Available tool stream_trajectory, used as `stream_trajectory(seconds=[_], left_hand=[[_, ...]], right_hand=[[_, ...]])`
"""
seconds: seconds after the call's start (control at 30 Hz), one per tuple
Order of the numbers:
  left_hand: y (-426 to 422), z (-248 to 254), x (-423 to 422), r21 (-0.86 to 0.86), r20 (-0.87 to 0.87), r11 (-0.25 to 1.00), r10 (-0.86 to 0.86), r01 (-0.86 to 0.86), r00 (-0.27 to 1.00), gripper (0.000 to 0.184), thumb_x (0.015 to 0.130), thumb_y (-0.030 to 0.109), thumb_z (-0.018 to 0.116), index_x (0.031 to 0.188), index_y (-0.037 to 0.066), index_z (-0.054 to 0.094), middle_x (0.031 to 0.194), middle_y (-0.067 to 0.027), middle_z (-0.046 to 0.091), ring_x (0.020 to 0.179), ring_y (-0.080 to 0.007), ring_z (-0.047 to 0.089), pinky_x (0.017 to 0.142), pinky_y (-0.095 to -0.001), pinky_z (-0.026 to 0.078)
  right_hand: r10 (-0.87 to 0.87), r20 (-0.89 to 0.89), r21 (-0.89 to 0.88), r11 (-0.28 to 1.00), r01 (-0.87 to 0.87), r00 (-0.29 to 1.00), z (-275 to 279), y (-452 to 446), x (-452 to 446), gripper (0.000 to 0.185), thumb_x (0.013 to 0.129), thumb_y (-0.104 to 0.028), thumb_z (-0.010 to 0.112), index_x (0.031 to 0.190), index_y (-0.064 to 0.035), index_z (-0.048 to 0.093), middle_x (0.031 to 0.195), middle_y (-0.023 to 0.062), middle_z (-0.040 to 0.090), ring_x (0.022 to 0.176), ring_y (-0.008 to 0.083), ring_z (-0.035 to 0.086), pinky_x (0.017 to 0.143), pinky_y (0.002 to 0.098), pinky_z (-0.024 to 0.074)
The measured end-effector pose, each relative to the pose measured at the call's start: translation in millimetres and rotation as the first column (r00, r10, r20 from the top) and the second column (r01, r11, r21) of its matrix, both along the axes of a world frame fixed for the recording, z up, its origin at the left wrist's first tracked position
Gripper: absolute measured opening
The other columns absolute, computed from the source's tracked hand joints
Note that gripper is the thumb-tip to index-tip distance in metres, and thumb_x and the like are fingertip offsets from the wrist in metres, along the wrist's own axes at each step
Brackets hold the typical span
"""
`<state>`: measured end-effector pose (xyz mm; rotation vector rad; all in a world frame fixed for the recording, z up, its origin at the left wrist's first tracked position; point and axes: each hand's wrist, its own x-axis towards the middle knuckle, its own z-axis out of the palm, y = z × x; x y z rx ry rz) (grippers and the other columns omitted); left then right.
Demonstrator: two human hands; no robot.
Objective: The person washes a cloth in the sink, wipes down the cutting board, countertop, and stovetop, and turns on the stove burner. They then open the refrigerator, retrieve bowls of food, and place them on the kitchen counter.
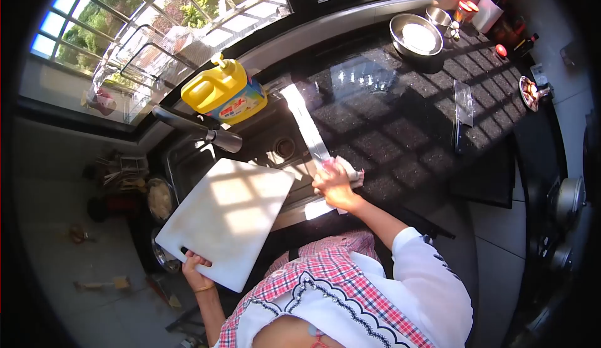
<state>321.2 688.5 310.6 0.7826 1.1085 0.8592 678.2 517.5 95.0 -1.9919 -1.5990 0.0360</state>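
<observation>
Curled around the edge strip at its handle slot, the left hand (pixel 197 270) pinched the white cutting board (pixel 231 216), whose far end slanted over the near left part of the sink (pixel 260 143). Where that thumb sat could not be told. The right hand (pixel 335 182) was closed over a bunched pale cloth (pixel 357 176), its fingers pressed together at the right rim of the sink, toward the near corner.

The board looked stiff, flat and fairly weighty for a one-handed hold; with the grip at one corner, most of its weight lay beyond the fingers and would probably turn the wrist. Its smooth face would likely slip if wet, so the slot seemed the surest place to hold, with the opposite edge a good second support. Chipping seemed unlikely.

By contrast the cloth looked soft, light and shapeless, best gathered under the palm.

Behind the sink stood a yellow jug (pixel 225 94); the faucet (pixel 222 140) reached over it from the left, and a cleaver (pixel 463 104) lay well apart to its right, on the dark countertop (pixel 391 154).
</observation>
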Motion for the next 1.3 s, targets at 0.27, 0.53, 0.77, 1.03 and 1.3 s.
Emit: stream_trajectory(seconds=[0.27, 0.53, 0.77, 1.03, 1.3], left_hand=[[-12.6, -44.6, 41.9, -0.241, 0.236, 0.957, -0.102, 0.160, 0.966, 0.026, 0.061, 0.001, 0.049, 0.087, 0.004, 0.049, 0.061, 0.0025, 0.040, 0.050, -0.0078, 0.041, 0.045, -0.0185, 0.036], [-21.2, -91.3, 123.7, -0.284, 0.291, 0.882, -0.295, 0.376, 0.910, 0.030, 0.062, -0.002, 0.050, 0.090, 0.009, 0.049, 0.066, 0.0007, 0.046, 0.050, -0.0098, 0.044, 0.044, -0.0182, 0.036], [-17.5, -82.7, 180.9, -0.264, 0.192, 0.835, -0.446, 0.484, 0.874, 0.052, 0.055, 0.000, 0.051, 0.107, -0.004, 0.050, 0.079, -0.0060, 0.058, 0.062, -0.0137, 0.053, 0.056, -0.0233, 0.042], [-31.4, -128.2, 226.0, -0.356, 0.234, 0.779, -0.461, 0.517, 0.856, 0.041, 0.058, -0.010, 0.050, 0.095, 0.008, 0.048, 0.084, -0.0072, 0.056, 0.073, -0.0202, 0.057, 0.061, -0.0292, 0.046], [-24.2, -171.7, 262.4, -0.366, 0.308, 0.757, -0.450, 0.541, 0.838, 0.031, 0.062, -0.005, 0.053, 0.086, 0.014, 0.048, 0.069, 0.0003, 0.051, 0.056, -0.0169, 0.053, 0.050, -0.0318, 0.048]], right_hand=[[-0.378, 0.222, -0.022, 0.920, 0.392, 0.899, 15.8, -139.5, 99.4, 0.027, 0.067, -0.022, 0.061, 0.094, -0.0205, 0.059, 0.106, 0.0034, 0.053, 0.102, 0.0231, 0.048, 0.083, 0.0432, 0.0340], [-0.967, 0.150, -0.103, 0.192, 0.976, 0.206, -1.4, -115.0, 286.0, 0.023, 0.078, -0.017, 0.054, 0.100, -0.0243, 0.057, 0.105, 0.0040, 0.051, 0.106, 0.0263, 0.044, 0.083, 0.0462, 0.0362], [-0.907, 0.137, -0.287, 0.348, 0.892, 0.398, 7.6, 45.3, 351.9, 0.022, 0.075, -0.018, 0.056, 0.097, -0.0160, 0.062, 0.109, 0.0082, 0.049, 0.108, 0.0297, 0.042, 0.082, 0.0511, 0.0351], [-0.384, 0.005, -0.287, 0.884, 0.370, 0.923, 18.6, 216.5, 268.8, 0.021, 0.071, -0.015, 0.059, 0.090, -0.0211, 0.064, 0.101, 0.0057, 0.053, 0.102, 0.0264, 0.045, 0.082, 0.0471, 0.0394], [0.017, -0.144, -0.428, 0.901, -0.078, 0.989, 38.1, 168.9, 276.0, 0.026, 0.065, -0.018, 0.066, 0.091, -0.0177, 0.066, 0.103, 0.0068, 0.055, 0.103, 0.0293, 0.046, 0.090, 0.0501, 0.0365]])
